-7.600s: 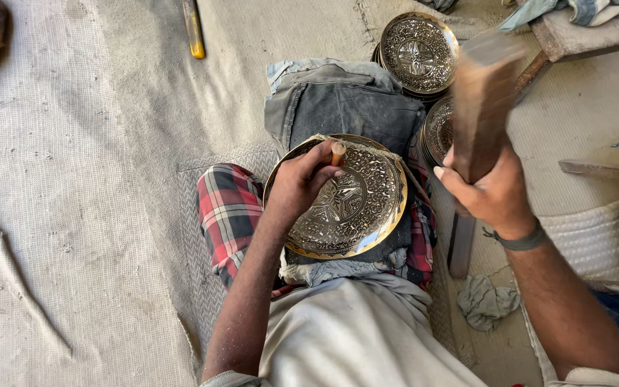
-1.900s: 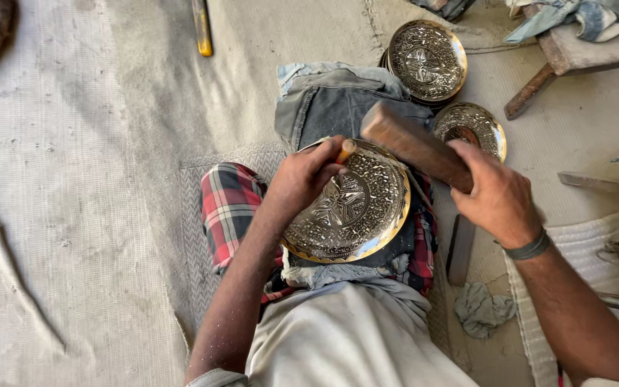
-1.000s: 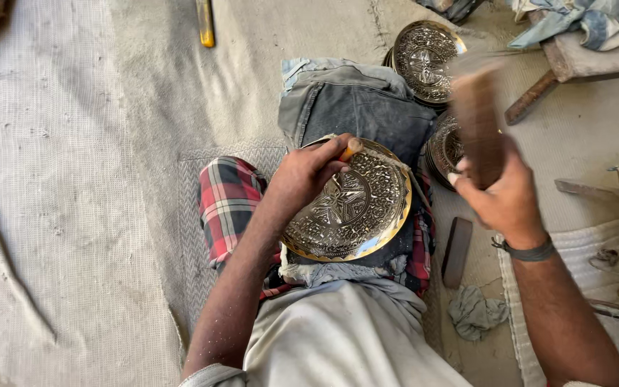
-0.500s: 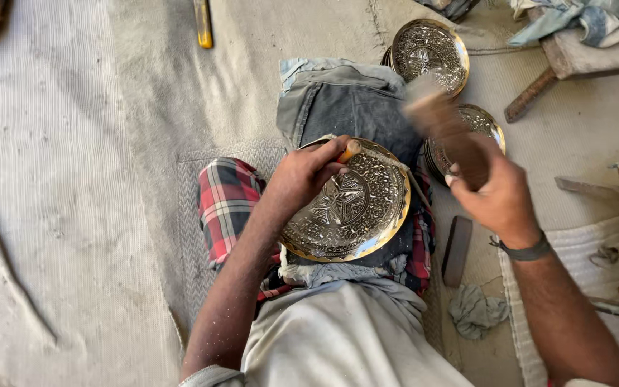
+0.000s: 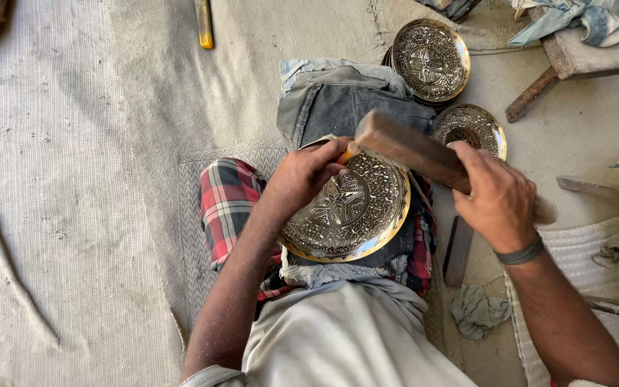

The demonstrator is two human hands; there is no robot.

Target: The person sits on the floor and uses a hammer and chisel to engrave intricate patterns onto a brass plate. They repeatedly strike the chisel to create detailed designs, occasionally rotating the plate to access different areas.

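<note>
Head view, looking straight down on a seated person. The landmark is the engraved metal plate, round, brass-rimmed and densely patterned, which rests tilted on the person's lap over a plaid cloth and folded denim.

Left hand: at the plate's upper left edge, grip closed around a short punch with an orange-brown head. The tip of the punch is hidden by the fingers; it appears to sit on the plate's upper rim area.

Right hand: to the right of the plate, grip wrapped fully around the handle end of a dark wooden mallet. The mallet's block end lies over the plate's upper edge, at or just touching the punch head; actual contact cannot be confirmed. A dark band sits on that wrist.

Beyond the plate's upper right lie two further engraved plates, one partly behind the mallet. A dark flat bar lies just right of the plate on the floor mat, with a crumpled rag below it.
</note>
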